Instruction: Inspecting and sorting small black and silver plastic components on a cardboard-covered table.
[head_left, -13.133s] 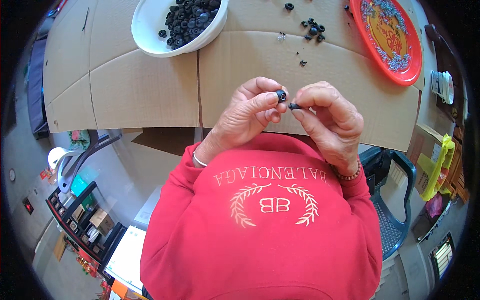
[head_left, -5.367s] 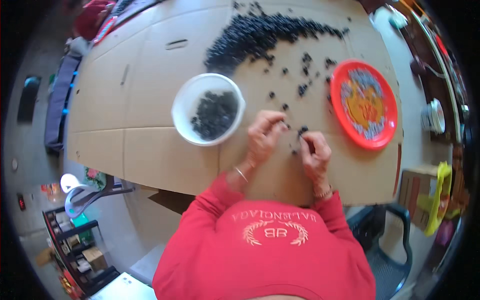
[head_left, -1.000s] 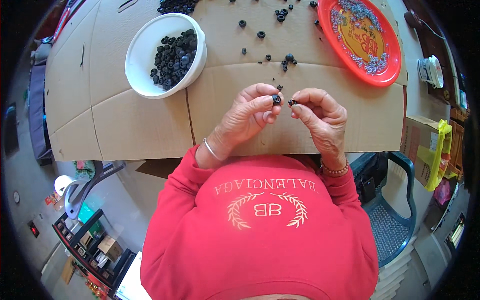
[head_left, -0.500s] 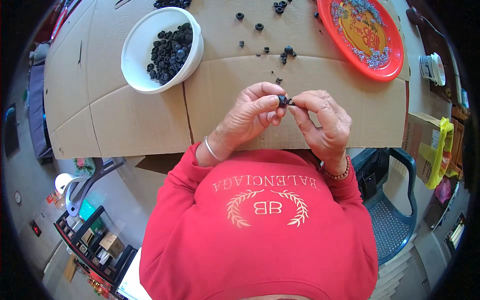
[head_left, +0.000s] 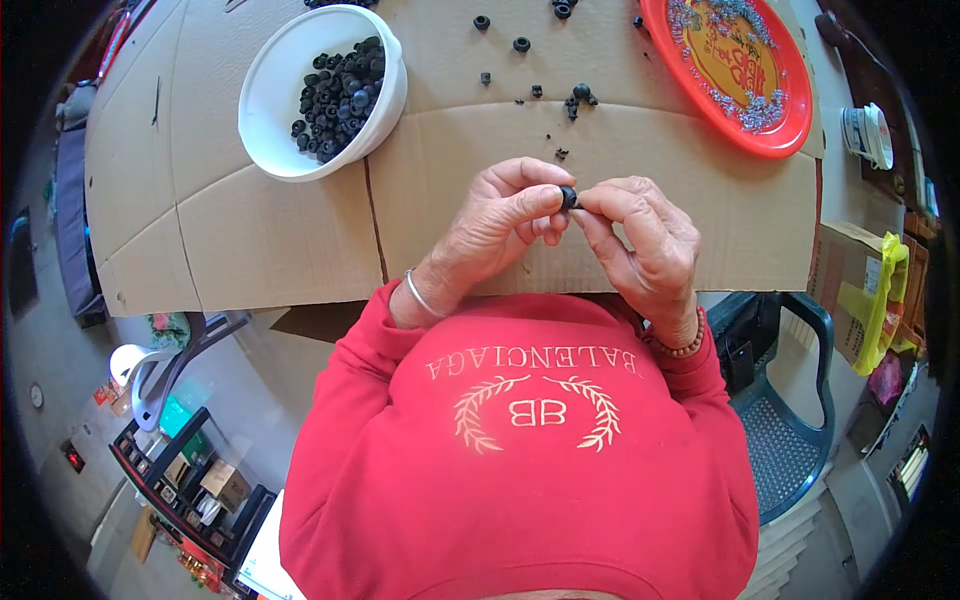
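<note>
My left hand (head_left: 500, 212) pinches a small round black part (head_left: 569, 197) between thumb and fingers, just above the near edge of the cardboard. Against its right side, the thumb and forefinger of my right hand (head_left: 650, 232) are pressed together. What sits between those right fingertips is too small to make out. Beyond my hands lie several loose black parts (head_left: 521, 45) and dark crumb-like bits (head_left: 562, 154). To the left, a white bowl (head_left: 268, 120) holds a heap of similar black parts (head_left: 345, 100).
A red plate (head_left: 798, 110) with small silvery pieces around its inside stands at the far right of the cardboard-covered table (head_left: 270, 245). More black parts lie behind the bowl. A dark green plastic chair (head_left: 788, 450) is at right, near a cardboard box (head_left: 840, 285).
The black part has turned in my left fingers and shows a rounder face. My right fingertips stay close against it. The whole view has shifted slightly.
</note>
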